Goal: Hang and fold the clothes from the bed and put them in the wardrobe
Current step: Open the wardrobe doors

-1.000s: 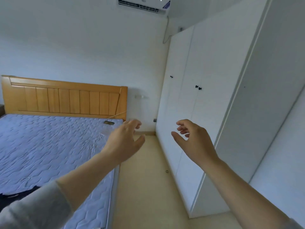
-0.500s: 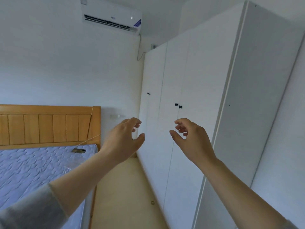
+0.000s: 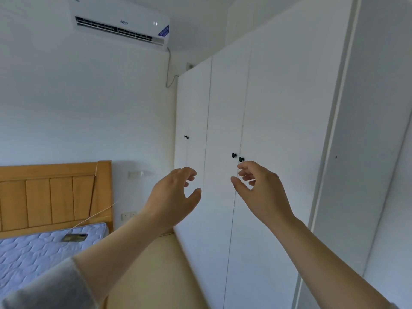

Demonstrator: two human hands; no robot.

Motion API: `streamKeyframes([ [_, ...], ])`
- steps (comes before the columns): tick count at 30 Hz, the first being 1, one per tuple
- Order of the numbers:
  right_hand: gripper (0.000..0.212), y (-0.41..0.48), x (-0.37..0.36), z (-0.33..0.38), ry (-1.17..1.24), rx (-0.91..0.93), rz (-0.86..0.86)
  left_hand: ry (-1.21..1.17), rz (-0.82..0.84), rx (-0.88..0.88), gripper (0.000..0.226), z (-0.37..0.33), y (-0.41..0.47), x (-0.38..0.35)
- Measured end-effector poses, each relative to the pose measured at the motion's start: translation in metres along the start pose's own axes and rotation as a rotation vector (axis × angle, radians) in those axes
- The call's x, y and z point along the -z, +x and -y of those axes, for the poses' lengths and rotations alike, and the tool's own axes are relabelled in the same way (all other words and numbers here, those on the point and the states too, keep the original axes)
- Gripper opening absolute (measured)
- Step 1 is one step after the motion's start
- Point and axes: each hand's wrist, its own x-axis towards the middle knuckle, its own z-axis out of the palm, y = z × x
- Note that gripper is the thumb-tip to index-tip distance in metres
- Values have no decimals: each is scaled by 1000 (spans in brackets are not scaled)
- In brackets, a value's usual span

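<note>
Left hand and right hand were up before the closed white wardrobe, both grips loose, held nothing, right fingers just below two black knobs, bed lay lower left

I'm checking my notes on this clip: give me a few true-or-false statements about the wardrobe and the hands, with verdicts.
1. The wardrobe doors are shut. True.
2. The right hand grips a knob. False: it is just below the knob and holds nothing.
3. The left hand holds a shirt. False: it is empty, with its fingers loosely curled.
4. An air conditioner sits high on the wall. True.
</note>
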Motion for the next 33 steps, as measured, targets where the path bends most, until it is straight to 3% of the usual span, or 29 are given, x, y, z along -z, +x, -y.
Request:
streamKeyframes([
  [14, 28, 134, -106, -80, -28, -31, -27, -32, 58, -23, 36, 107, 143, -86],
  [25, 24, 195, -203, -95, -139, -155, -156, -126, 130, -202, 36, 213, 246, -127],
  [33, 22, 225, -217, -129, -314, -260, -232, -307, 215, -320, 36, 233, 311, -191],
])
